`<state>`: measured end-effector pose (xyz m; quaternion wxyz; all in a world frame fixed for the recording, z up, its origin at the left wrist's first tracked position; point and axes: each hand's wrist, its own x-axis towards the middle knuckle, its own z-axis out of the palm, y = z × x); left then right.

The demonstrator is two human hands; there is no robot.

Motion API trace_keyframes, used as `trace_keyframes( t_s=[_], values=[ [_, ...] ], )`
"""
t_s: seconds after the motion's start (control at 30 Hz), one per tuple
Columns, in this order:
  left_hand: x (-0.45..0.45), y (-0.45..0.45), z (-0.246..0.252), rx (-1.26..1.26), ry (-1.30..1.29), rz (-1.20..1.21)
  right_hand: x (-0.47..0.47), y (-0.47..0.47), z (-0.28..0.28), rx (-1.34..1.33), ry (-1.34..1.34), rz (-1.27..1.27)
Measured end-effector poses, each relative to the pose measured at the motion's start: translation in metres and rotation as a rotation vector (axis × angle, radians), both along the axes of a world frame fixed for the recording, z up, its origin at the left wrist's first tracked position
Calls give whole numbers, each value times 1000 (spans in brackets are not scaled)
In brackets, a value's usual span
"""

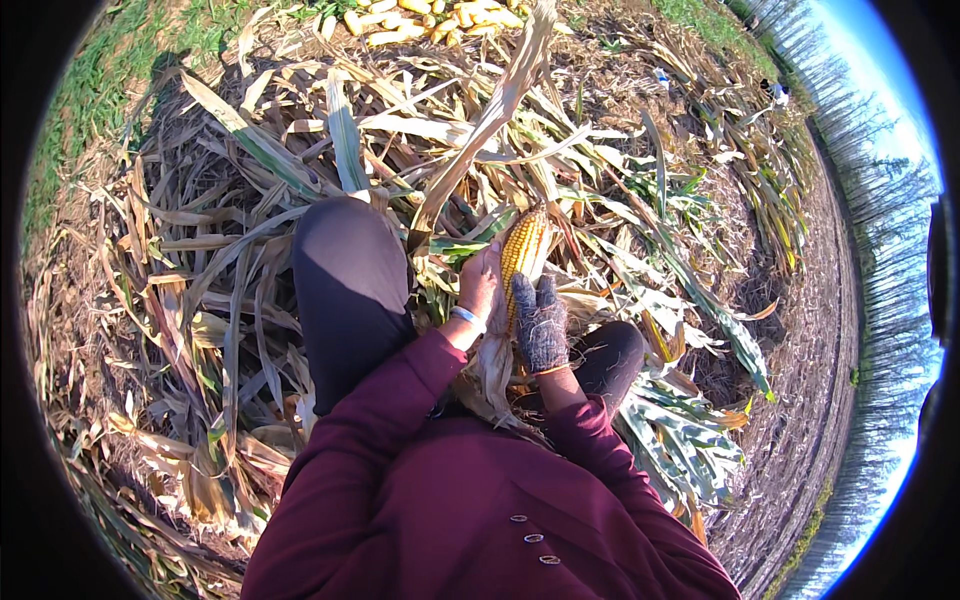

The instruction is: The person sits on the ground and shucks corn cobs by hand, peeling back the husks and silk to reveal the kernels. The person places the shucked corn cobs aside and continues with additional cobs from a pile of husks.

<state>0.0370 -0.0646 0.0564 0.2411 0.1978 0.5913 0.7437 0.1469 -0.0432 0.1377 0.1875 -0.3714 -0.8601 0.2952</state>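
Observation:
A large ear of yellow corn [523,244] stands tip-up between my hands, with its kernels bare. My left hand [480,287], ungloved and with a pale band at the wrist, grips the ear along its left side. On its lower right lies my right hand [541,322] in a dark grey knitted glove with bits of dry plant stuck to it; its fingers point up and touch the cob and husk. Pale dry husk [495,367] hangs below the ear. The ear's base is hidden by husk and the hands.
Dry corn stalks and leaves [247,195] lie thickly around my bent knees [352,277]. A pile of husked yellow ears [435,19] rests on the ground ahead. Greener leaves [675,427] lie by my right knee. Bare trees [892,300] line the field's right edge.

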Motion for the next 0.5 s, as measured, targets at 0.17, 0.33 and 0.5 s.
trace_keyframes(
  t_s=[0.17, 0.33, 0.5],
  values=[
    [2, 2, 1, 51, -39, 33, 0, -3, -12, 17, 255, -104],
    [12, -6, 13, 156, -103, -134, 2, 3, -1, -141, 113, -290],
    [8, 0, 1, 231, 68, 57, 2, 4, -9, -278, 320, -360]
  ],
)
